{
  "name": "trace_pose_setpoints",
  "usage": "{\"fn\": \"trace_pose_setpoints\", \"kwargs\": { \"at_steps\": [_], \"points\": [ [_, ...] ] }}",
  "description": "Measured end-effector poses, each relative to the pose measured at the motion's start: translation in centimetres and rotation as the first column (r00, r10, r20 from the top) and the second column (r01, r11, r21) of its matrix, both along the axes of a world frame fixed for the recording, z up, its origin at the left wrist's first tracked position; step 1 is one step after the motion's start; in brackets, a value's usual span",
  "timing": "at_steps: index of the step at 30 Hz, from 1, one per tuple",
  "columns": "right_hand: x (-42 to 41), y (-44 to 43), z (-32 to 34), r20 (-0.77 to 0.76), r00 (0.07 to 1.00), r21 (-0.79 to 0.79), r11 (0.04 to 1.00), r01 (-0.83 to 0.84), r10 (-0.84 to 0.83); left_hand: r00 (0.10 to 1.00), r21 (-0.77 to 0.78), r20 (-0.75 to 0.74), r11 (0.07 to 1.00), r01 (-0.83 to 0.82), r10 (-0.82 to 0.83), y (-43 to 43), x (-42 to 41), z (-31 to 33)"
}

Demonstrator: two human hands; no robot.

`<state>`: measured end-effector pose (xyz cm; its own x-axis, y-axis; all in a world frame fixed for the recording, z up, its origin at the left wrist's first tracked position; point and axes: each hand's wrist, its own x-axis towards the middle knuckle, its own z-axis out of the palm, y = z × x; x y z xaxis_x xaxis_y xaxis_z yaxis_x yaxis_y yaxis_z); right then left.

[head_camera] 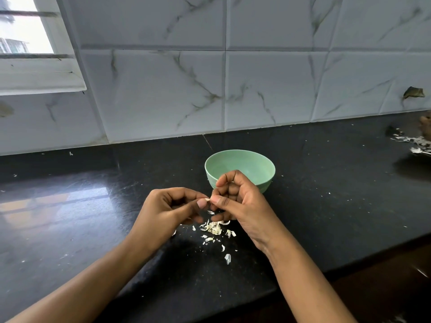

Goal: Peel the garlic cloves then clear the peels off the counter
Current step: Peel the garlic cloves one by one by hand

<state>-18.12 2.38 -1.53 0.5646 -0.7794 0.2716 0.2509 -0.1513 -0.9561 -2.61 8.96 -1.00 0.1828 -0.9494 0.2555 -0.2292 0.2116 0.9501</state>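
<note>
My left hand [170, 210] and my right hand [238, 206] meet above the black counter [93, 229], both pinching one small garlic clove [207, 199] between thumbs and fingertips. Only a pale tip of the clove shows; the rest is hidden by my fingers. Directly below the hands lies a small heap of pale garlic peels [213, 227], with a few loose flakes trailing toward the counter's front. Just behind my right hand stands a mint-green bowl [240, 164]; its visible inside looks bare.
A marble-patterned tiled wall [163, 89] backs the counter, with a window [25, 31] at the upper left. More pale peels [412, 143] lie at the far right edge. The counter's front edge runs along the lower right.
</note>
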Motion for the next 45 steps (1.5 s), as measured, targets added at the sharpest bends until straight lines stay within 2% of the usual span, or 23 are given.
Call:
{"fn": "trace_pose_setpoints", "kwargs": {
  "at_steps": [5,9,12,14,18,23,28,30,35,39,45],
  "points": [
    [0.2,-0.1,-0.2,-0.042,0.998,-0.025,0.999,0.037,-0.038,0.991,0.065,-0.131,0.998,0.017,-0.008,-0.1,0.1,0.1],
    [0.4,-0.2,-0.5,-0.139,0.986,-0.218,0.974,0.063,-0.095,0.991,0.067,-0.133,0.998,-0.010,0.019,-0.1,0.0,0.1],
    [0.5,-0.2,-0.8,-0.145,0.967,-0.442,0.888,0.127,-0.211,0.994,0.063,-0.103,0.998,-0.021,0.028,-0.1,0.1,0.0],
    [0.6,-0.3,-1.0,-0.104,0.954,-0.526,0.830,0.186,-0.280,0.996,0.072,-0.090,0.997,-0.010,0.016,-0.1,0.0,0.0],
    [0.6,-0.4,-1.2,-0.017,0.931,-0.612,0.740,0.280,-0.366,0.994,0.065,-0.108,0.998,-0.005,0.012,-0.1,0.0,0.1],
    [0.6,-0.4,-1.4,0.006,0.897,-0.724,0.617,0.308,-0.441,0.989,0.069,-0.146,0.998,-0.013,0.023,-0.1,-0.1,0.1],
    [0.6,-0.3,-1.3,0.036,0.859,-0.757,0.547,0.357,-0.511,0.985,0.044,-0.166,0.998,-0.034,0.041,0.0,-0.3,0.3],
    [0.6,-0.4,-1.2,0.047,0.847,-0.738,0.553,0.387,-0.529,0.980,0.047,-0.189,0.997,-0.056,0.064,-0.1,-0.3,0.3],
    [0.5,-0.4,-1.1,-0.042,0.875,-0.676,0.659,0.330,-0.482,0.970,0.076,-0.234,0.996,-0.053,0.069,-0.1,-0.1,0.3],
    [0.7,-0.4,-1.2,-0.075,0.893,-0.715,0.648,0.262,-0.444,0.976,0.082,-0.214,0.996,-0.024,0.041,-0.1,-0.1,0.3],
    [0.6,-0.4,-1.2,-0.050,0.895,-0.701,0.654,0.285,-0.443,0.974,0.075,-0.222,0.997,-0.026,0.042,-0.2,0.0,0.1]
  ]
}}
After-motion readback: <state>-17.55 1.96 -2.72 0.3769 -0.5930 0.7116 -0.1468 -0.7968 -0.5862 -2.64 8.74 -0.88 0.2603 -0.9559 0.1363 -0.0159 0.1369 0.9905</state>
